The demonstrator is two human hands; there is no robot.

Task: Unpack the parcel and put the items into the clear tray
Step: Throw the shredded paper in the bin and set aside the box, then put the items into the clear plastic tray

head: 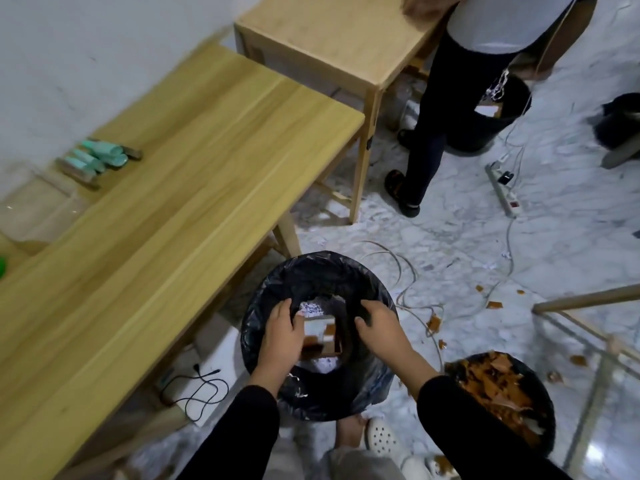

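While your 2 hands, left hand [281, 336] and right hand [379, 329], hang loosely spread and empty over the black-lined bin [256, 327], evidently discarding the cardboard packaging [320, 336], the green items [100, 157] lie beside the clear tray [38, 209].

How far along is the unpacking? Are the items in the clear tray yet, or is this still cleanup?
Done: several green tubes lie on the wooden table, beside the clear tray, not clearly inside it. In hand: both hands, left hand and right hand, are over the black bin, where torn box scraps lie. Left: moving the tubes into the tray.
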